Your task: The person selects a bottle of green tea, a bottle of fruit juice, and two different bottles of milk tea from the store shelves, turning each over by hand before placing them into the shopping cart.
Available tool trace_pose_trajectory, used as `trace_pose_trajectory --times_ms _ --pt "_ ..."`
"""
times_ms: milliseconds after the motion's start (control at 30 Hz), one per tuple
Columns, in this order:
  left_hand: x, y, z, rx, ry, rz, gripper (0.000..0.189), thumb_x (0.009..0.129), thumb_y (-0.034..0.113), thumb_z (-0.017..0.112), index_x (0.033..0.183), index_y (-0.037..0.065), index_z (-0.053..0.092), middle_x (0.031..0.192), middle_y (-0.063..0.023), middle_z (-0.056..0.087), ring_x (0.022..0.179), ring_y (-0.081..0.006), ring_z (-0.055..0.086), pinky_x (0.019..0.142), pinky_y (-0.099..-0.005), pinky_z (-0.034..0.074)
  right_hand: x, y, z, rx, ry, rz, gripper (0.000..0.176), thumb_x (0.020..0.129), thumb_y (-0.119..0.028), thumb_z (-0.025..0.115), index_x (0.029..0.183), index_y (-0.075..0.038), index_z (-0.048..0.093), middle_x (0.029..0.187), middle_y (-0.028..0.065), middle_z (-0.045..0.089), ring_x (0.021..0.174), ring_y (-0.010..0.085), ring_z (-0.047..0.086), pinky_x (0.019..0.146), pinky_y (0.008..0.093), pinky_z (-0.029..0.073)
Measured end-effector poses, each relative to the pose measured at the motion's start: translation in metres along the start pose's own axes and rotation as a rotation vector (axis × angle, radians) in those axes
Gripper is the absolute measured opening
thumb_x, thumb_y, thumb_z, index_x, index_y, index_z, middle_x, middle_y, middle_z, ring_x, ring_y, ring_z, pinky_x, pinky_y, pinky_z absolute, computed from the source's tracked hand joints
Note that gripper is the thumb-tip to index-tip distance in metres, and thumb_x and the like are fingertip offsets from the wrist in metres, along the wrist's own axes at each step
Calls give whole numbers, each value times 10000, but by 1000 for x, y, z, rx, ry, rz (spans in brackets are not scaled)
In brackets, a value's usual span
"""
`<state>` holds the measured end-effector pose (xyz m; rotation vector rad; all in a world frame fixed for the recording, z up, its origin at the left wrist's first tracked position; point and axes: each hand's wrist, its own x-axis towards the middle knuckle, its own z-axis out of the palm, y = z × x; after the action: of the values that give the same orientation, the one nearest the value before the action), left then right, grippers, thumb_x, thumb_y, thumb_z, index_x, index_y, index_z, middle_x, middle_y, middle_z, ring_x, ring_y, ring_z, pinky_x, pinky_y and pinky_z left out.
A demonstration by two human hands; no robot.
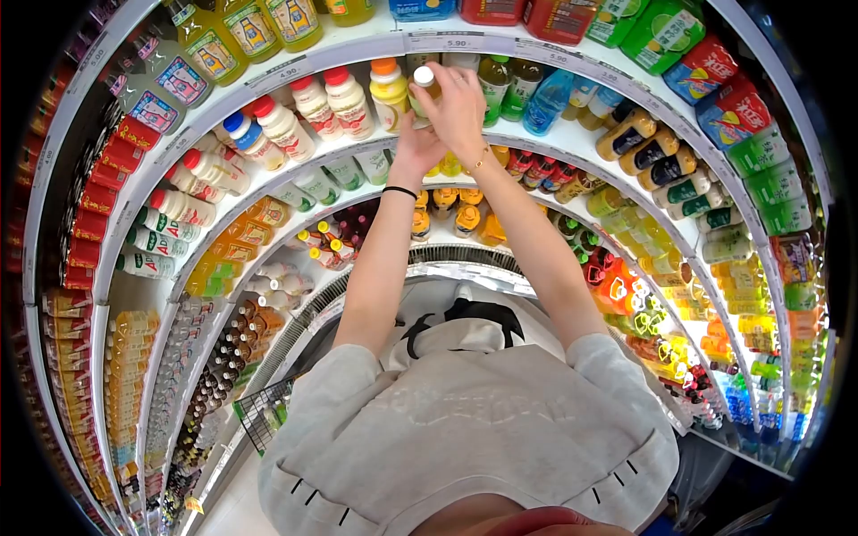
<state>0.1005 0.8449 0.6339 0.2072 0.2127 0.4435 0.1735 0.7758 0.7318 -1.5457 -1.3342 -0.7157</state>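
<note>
In the head view, a bottle with a white cap and a yellowish-brown body stands upright at the upper shelf, largely covered by my hands. My right hand curls round its upper side, thumb near the cap, a thin bracelet on the wrist. Lower down, my left hand closes at the bottle's bottom part; some of its fingers are hidden. A black band circles that wrist. Just left of the bottle is a yellow bottle with an orange cap. To the right are green-labelled bottles.
Curved shelves of drinks surround me. White bottles with red caps line the left, and a blue bottle stands to the right. The shelf edge with price tags runs above my hands. A wire basket is low at left.
</note>
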Motion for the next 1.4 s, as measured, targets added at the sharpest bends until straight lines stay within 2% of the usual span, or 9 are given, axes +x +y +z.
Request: trace_pose_trajectory --times_ms 300,400,500,633,767,867,1000,1200,1400 --pt "-48 -13 -25 76 77 -38 749 1052 528 429 1471 -86 334 1404 -191 490 1306 -301 502 1145 -434 408 -28 -24 -58 257 31 121 410 865 -196 806 1202 -14 660 1097 160 704 920 314 711 748 359 566" --pt "-87 -17 -37 34 -40 -124 656 1030 498 439 1476 18 402 1331 -193 542 1209 -274 556 993 -379 480 -28 -37 -96 374 -84 357 434 882 -174 802 1237 24 649 1082 120 717 969 174 703 757 297 566" --pt "-131 -32 -49 51 -115 -234 634 999 474 481 1447 26 449 1306 -206 564 1041 -261 583 893 -365 499 -44 -44 -114 689 -101 584 438 911 -168 781 1249 63 626 1120 114 720 1022 148 688 799 276 572" --pt "-203 -57 -49 11 -85 -234 619 982 435 501 1443 23 467 1282 -207 577 1012 -249 581 869 -352 492 -61 -46 -138 983 -191 853 415 927 -145 758 1261 64 627 1124 110 734 1017 147 694 885 282 550" --pt "-246 -74 -57 138 -110 -188 632 976 395 547 1479 28 443 1316 -205 571 1085 -265 594 945 -378 508 -76 -46 -146 1091 -250 884 367 974 -141 693 1281 47 620 1127 107 740 1043 144 686 923 302 539" --pt "-266 -83 -36 246 -151 -33 573 995 315 642 1459 55 429 1359 -209 560 1186 -295 604 1047 -417 499 -76 -54 -147 1208 -249 971 372 1018 -181 621 1324 29 593 1166 102 721 1062 173 688 937 331 549" --pt "-281 -94 -14 464 -150 139 521 937 125 717 1329 82 377 1344 -187 577 1169 -328 642 1026 -455 522 -74 -68 -145 1469 -208 1044 397 1055 -198 507 1394 7 538 1216 130 693 1132 242 664 978 389 546" --pt "-293 -120 4 844 19 442 553 863 -75 704 1284 58 370 1316 -176 563 1172 -274 626 1040 -438 500 -64 -81 -142 1550 -205 1063 425 1074 -247 420 1399 1 534 1219 165 688 1182 262 635 1017 397 515" --pt "-291 -138 10 1062 28 828 683 767 -84 805 1288 38 379 1292 -143 499 1229 -221 527 1062 -401 448 -60 -87 -144 1503 -253 1012 489 1086 -338 384 1407 4 522 1168 127 690 1113 244 653 933 393 546"
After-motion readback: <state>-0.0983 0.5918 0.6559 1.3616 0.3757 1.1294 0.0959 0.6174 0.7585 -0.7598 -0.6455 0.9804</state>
